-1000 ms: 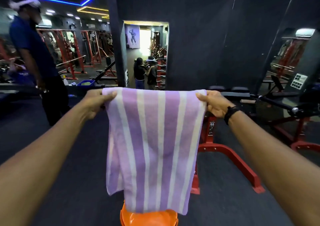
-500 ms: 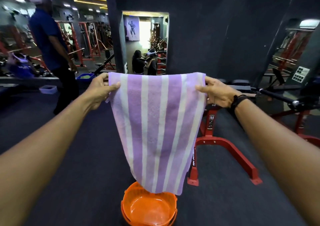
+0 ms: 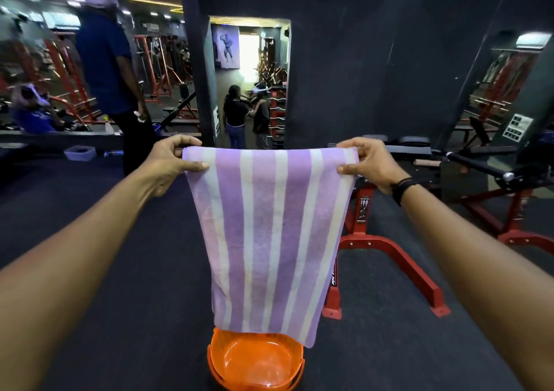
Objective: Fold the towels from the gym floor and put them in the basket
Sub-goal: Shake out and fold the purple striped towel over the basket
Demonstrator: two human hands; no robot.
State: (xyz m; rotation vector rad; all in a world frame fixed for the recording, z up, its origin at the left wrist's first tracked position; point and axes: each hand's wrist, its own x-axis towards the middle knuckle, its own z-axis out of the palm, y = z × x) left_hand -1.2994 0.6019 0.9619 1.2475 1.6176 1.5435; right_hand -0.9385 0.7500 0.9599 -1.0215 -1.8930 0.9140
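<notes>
Right, we start at the far left, where a person in a blue top (image 3: 103,61) stands by the red racks, with a small pale tub (image 3: 80,152) on the floor near their feet. Neither plays any part in this. Moving in, our left hand (image 3: 171,164) pinches the towel's top left corner, thumb in front and fingers curled behind the hem. Between our hands hangs the striped towel (image 3: 269,241), lilac and white, its top edge stretched level and its long axis running straight down (looks already doubled, though we cannot be sure from this side). Its bottom hem dangles just above the orange basket (image 3: 254,360), which sits on the dark floor directly beneath and looks empty. On to our right hand (image 3: 364,163), which pinches the other top corner the same way, a dark band on its wrist. Behind it sits a red bench frame (image 3: 389,250). Both hands sit equally high and equally far from the basket, so we reckon the next fold brings corner to corner before the towel drops straight down.
</notes>
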